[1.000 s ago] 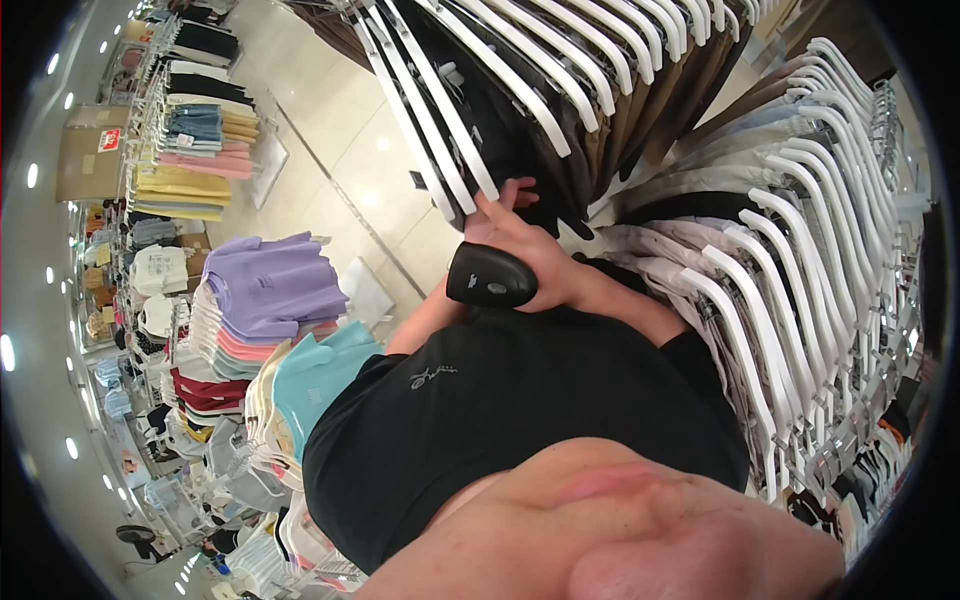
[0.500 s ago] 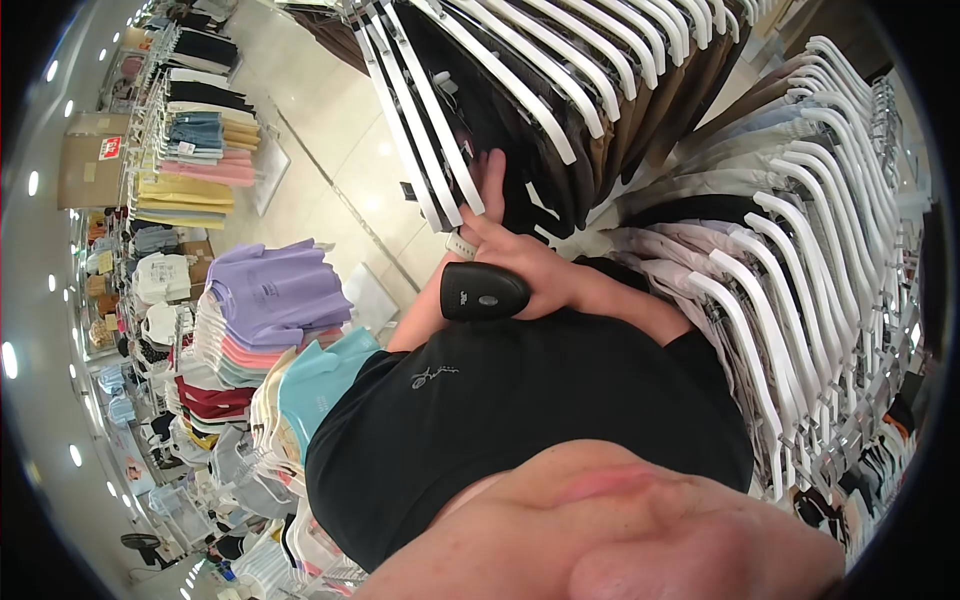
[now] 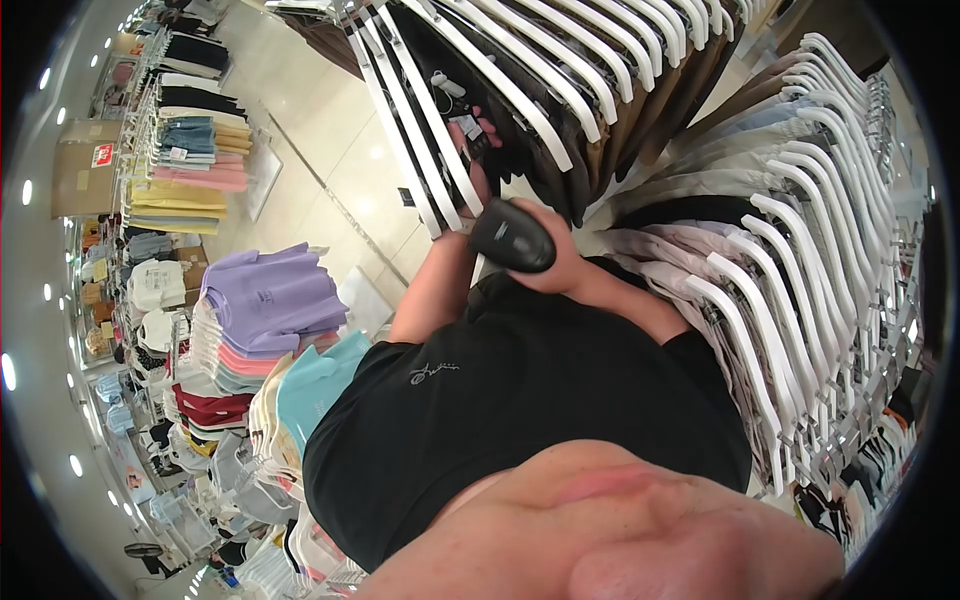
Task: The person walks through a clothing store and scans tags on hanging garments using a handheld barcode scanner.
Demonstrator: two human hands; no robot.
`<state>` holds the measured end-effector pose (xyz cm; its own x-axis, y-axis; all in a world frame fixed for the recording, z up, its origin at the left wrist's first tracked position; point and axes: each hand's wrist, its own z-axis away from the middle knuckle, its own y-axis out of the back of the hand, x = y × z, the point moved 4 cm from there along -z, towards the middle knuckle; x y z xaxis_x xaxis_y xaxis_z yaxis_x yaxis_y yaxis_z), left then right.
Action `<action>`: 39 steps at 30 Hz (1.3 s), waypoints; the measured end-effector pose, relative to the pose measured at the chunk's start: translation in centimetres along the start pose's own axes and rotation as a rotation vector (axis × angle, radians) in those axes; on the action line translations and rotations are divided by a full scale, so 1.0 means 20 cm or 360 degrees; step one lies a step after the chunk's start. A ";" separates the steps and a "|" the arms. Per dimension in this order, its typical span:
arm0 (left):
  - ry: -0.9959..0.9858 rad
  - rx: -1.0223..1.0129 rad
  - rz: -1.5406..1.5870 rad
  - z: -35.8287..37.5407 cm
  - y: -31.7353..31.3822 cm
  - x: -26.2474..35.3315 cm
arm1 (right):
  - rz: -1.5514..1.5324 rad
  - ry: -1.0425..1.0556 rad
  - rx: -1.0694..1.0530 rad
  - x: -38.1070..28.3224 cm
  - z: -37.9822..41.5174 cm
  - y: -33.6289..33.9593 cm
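Observation:
My right hand (image 3: 560,245) is wrapped around a black handheld barcode scanner (image 3: 512,236), held in front of my chest. My left hand (image 3: 487,130) reaches up behind the white hangers (image 3: 428,115) of the nearest rack. Its fingers are closed on a small white price tag (image 3: 467,126) against dark hanging clothes (image 3: 510,120). Hangers cover part of that hand and wrist. A white security tag (image 3: 447,84) shows just above it on the dark cloth. The scanner is close to the lower end of the nearest hangers.
Brown garments (image 3: 650,115) hang farther along this rack. At my right, a curved rack carries pale shirts (image 3: 690,255) on white hangers. To the left are a lilac T-shirt (image 3: 270,295), a turquoise top (image 3: 318,385) and folded yellow trousers (image 3: 190,195). Tiled floor (image 3: 320,130) lies between.
My right hand has raised the scanner and turned it toward the rack. My left hand has reached farther up among the dark clothes, and a price tag now shows in its fingers.

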<state>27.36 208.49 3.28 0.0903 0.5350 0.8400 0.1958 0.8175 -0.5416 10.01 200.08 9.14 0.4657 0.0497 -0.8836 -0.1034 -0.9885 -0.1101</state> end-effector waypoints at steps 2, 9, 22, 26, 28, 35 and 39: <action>0.0074 -0.0041 0.0020 0.01 0.01 0.03 | -0.0154 -0.0233 0.0307 0.27 0.11 -0.02; 0.0177 -0.0198 -0.0110 0.13 -0.04 0.15 | -0.0377 -0.0835 0.0342 0.24 -0.12 -0.01; 0.0342 -0.0307 0.0085 0.13 -0.05 0.09 | -0.0407 -0.0662 0.0413 0.26 -0.19 -0.03; 0.0227 -0.0114 -0.0499 0.14 -0.01 0.09 | 0.0234 0.0167 0.0258 0.04 -0.08 0.08; 0.0386 -0.0131 -0.0475 0.11 0.10 -0.06 | 0.0702 0.0482 0.0193 0.04 0.01 0.14; 0.0505 -0.0737 -0.0465 0.42 0.13 -0.24 | 0.0622 0.0285 0.0195 -0.05 0.01 0.21; 0.1174 -0.1165 -0.0226 0.42 0.02 -0.33 | 0.0495 0.0219 -0.0187 -0.03 0.02 0.11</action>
<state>18.59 207.11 -2.66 0.5450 -0.0195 0.8382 0.7719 0.4020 -0.4925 9.14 197.88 9.34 0.5426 -0.2678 -0.7962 -0.1607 -0.9634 0.2145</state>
